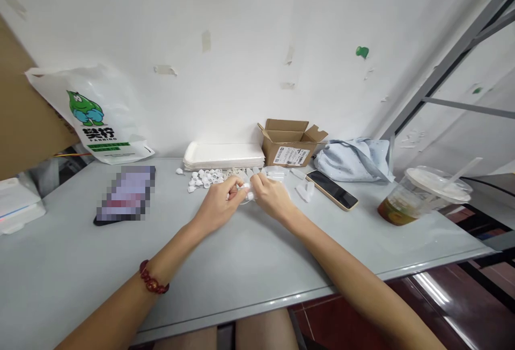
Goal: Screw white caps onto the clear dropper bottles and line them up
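From the left, we see small, rounded, white plastic-looking caps (206, 182) scattered on the smooth grey table (241, 264). Our left hand (220, 202) seems to pinch 1 small white plastic-looking piece (250, 196) between our hands; our right hand (271, 194) curls beside it, its hold hidden. Likely light, stiff, slick: pinch the rim.

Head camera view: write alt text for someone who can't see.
A person's left hand and right hand meet around small white pieces over a gray table. More white pieces lie beyond the left hand; an open cardboard box stands behind, with a smartphone and lidded drink cup at right.
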Available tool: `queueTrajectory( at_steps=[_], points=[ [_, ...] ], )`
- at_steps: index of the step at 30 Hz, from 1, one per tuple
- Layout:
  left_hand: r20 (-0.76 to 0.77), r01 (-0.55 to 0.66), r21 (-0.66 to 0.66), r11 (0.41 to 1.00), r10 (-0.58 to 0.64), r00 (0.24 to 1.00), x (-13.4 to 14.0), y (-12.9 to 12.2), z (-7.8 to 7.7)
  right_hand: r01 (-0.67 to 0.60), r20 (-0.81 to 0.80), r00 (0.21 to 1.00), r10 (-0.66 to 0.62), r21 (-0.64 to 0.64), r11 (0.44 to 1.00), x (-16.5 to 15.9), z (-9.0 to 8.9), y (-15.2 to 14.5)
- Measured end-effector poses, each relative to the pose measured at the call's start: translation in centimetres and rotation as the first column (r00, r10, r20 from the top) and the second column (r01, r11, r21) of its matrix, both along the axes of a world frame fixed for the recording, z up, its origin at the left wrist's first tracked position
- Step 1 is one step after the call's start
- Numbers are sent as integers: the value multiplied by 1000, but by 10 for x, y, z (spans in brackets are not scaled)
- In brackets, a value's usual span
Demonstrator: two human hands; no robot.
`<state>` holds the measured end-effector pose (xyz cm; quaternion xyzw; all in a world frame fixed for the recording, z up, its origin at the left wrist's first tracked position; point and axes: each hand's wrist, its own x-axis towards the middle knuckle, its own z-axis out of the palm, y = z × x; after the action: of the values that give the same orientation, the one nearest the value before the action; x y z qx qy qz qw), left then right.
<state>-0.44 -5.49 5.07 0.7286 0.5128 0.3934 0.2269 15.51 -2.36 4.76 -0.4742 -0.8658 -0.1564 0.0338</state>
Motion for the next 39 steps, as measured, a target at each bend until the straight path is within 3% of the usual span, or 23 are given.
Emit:
queueTrajectory(
  at_steps=[4,10,20,28,34,39],
  points=[
    [-13,16,20,1000,-16,1000,2,0,-3,-13,11,1000,13,-23,1000,-2,0,-2],
    [-6,-80,21,997,81,997,1,-1,-2,9,-4,1000,-9,-19,1000,-2,0,0],
    [42,-2,-10,1000,2,999,4,-4,-2,23,-14,1000,-22,4,1000,1,1,-2],
    [70,-82,65,995,77,995,2,-5,4,1,-74,997,0,19,1000,-3,2,-8],
    [70,-22,70,997,17,997,4,-7,5,4,-95,995,-4,0,1000,0,2,-6],
    [184,-141,42,989,131,974,10,-9,6,-7,-119,993,11,37,999,0,-1,-2]
  ],
)
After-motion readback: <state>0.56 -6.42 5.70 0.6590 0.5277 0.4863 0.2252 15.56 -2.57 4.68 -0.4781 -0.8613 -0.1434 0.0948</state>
